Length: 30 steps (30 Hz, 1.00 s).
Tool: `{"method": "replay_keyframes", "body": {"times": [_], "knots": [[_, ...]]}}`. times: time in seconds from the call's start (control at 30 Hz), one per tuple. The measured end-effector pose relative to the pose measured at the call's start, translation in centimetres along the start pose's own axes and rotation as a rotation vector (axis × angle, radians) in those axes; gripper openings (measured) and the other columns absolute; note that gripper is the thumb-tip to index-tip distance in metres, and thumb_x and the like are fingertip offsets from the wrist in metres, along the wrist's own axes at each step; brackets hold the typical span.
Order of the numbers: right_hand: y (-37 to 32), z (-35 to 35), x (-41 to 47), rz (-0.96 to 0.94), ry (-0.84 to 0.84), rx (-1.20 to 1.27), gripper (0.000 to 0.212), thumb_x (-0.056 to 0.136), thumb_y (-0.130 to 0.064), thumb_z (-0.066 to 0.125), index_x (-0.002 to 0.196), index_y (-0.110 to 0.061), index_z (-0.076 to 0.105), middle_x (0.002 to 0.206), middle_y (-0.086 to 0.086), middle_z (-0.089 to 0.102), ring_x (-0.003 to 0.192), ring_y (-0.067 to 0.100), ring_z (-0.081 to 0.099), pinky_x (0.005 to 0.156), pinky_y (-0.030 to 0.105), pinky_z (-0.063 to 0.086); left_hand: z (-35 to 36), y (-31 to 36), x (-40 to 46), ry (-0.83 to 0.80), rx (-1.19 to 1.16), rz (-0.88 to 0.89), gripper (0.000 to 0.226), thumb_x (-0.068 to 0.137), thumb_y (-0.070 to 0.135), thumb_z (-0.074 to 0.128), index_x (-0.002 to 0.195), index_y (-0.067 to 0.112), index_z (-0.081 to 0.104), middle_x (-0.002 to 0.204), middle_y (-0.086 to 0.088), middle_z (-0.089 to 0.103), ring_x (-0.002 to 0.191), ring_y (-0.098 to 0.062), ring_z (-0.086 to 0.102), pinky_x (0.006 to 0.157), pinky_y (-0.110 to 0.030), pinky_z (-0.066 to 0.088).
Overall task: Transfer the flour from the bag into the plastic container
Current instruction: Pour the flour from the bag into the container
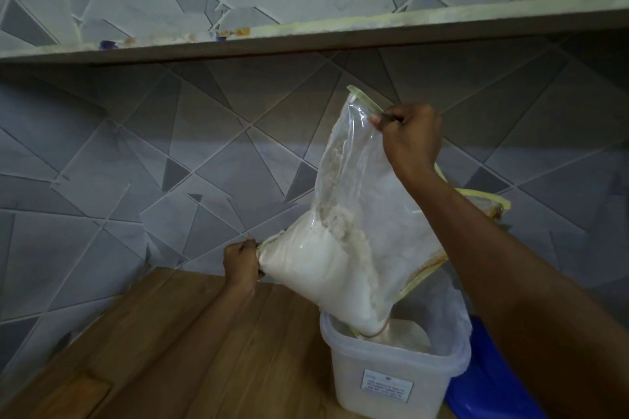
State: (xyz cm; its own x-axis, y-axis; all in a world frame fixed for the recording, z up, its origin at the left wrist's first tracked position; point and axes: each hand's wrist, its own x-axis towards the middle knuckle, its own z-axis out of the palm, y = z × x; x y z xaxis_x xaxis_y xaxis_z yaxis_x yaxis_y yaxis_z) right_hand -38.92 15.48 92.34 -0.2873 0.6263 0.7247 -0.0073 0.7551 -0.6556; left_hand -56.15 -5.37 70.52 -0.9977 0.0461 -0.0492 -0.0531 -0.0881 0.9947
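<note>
Geometric grey tiled wall (102,153) behind, long shelf (306,41) across the top with small blurred items, too small to tell. Wooden countertop (204,350) below, bearing a translucent plastic container (384,381) with a white label on its front wall; blue thing (483,384) just beside it on the right, unclear what. Clear plastic bag (367,201) with yellowish edge trim held tilted over the container, lowest corner dipped inside the rim, seemingly so flour funnelled straight in without spilling on the wood. Right hand (408,139) raised high, fingers clenched round the bag's top edge, pinching the trim; judged as lifting that end to keep flour sliding down. Left hand (240,264) lower, fingers curled gripping the bag's left corner, likely steadying and steering the spout end. Flour (320,269) white, fine, bunched in the lower left half of the bag, streaks and clumps clinging up the inside film; upper half mostly emptied and see-through. Low mound of flour already in the container, touching the bag's tip. Judged mid-pour, a good share left in the bag. Risk: the bag's corner slipping off the rim, dusting the counter.
</note>
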Motion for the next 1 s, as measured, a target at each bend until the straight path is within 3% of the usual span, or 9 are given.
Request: {"method": "replay_keyframes", "body": {"times": [0.13, 0.33, 0.6, 0.7, 0.8, 0.9, 1.0], "knots": [[0.3, -0.2, 0.2, -0.008, -0.018, -0.006, 0.023, 0.088, -0.038, 0.075, 0.088, -0.016, 0.08, 0.07, -0.005, 0.069, 0.061, 0.009, 0.061, 0.064, 0.024, 0.044, 0.4, 0.2, -0.3, 0.006, 0.006, 0.018, 0.021, 0.097, 0.007, 0.053, 0.078, 0.004, 0.061, 0.075, -0.011, 0.062, 0.066, -0.024, 0.059, 0.06, -0.028, 0.05], [0.5, -0.5, 0.3, -0.015, -0.036, 0.02, 0.02, 0.088, -0.036, 0.075, 0.086, -0.018, 0.08, 0.067, -0.008, 0.068, 0.062, 0.009, 0.063, 0.064, 0.027, 0.051, 0.8, 0.4, 0.2, 0.02, 0.04, 0.034, 0.018, 0.096, 0.011, 0.056, 0.088, 0.0, 0.068, 0.082, -0.015, 0.067, 0.073, -0.027, 0.063, 0.065, -0.036, 0.055], [0.0, -0.7, 0.5, -0.034, -0.065, 0.084, 0.014, 0.087, -0.032, 0.076, 0.087, -0.018, 0.08, 0.069, -0.006, 0.069, 0.067, 0.013, 0.066, 0.07, 0.04, 0.059, 0.7, 1.0, 1.3, 0.018, 0.045, 0.015, 0.019, 0.092, 0.011, 0.056, 0.078, 0.002, 0.067, 0.08, -0.015, 0.067, 0.074, -0.03, 0.066, 0.071, -0.045, 0.057], [0.6, -0.7, 0.9, 0.033, -0.02, 0.151, 0.014, 0.085, -0.03, 0.077, 0.087, -0.017, 0.081, 0.072, -0.004, 0.072, 0.069, 0.016, 0.069, 0.071, 0.044, 0.06, 0.7, 1.6, 1.5, 0.016, 0.014, 0.007, 0.018, 0.088, 0.005, 0.056, 0.071, 0.003, 0.061, 0.073, -0.013, 0.06, 0.069, -0.027, 0.06, 0.064, -0.039, 0.051], [0.9, -0.6, 1.1, 0.031, -0.069, 0.172, 0.017, 0.082, -0.033, 0.079, 0.086, -0.017, 0.081, 0.073, -0.005, 0.073, 0.07, 0.015, 0.07, 0.071, 0.044, 0.061, 0.8, 2.1, 1.5, 0.041, -0.022, -0.021, 0.021, 0.086, 0.003, 0.056, 0.065, 0.005, 0.055, 0.07, -0.01, 0.057, 0.068, -0.025, 0.057, 0.064, -0.037, 0.046], [1.3, -0.9, 1.7, 0.051, -0.006, 0.211, 0.022, 0.078, -0.037, 0.077, 0.084, -0.017, 0.081, 0.069, -0.008, 0.07, 0.066, 0.012, 0.067, 0.068, 0.044, 0.06, 0.9, 2.5, 1.5, 0.054, -0.045, -0.048, 0.017, 0.084, 0.004, 0.057, 0.068, 0.004, 0.056, 0.071, -0.012, 0.058, 0.067, -0.027, 0.059, 0.065, -0.037, 0.049], [1.2, -1.1, 1.9, 0.04, -0.053, 0.199, 0.019, 0.081, -0.034, 0.079, 0.087, -0.016, 0.081, 0.072, -0.005, 0.072, 0.068, 0.014, 0.069, 0.065, 0.035, 0.057, 1.0, 2.8, 1.7, 0.06, -0.059, -0.061, 0.016, 0.083, 0.005, 0.057, 0.067, 0.005, 0.054, 0.072, -0.012, 0.058, 0.07, -0.028, 0.06, 0.064, -0.038, 0.049]]}}
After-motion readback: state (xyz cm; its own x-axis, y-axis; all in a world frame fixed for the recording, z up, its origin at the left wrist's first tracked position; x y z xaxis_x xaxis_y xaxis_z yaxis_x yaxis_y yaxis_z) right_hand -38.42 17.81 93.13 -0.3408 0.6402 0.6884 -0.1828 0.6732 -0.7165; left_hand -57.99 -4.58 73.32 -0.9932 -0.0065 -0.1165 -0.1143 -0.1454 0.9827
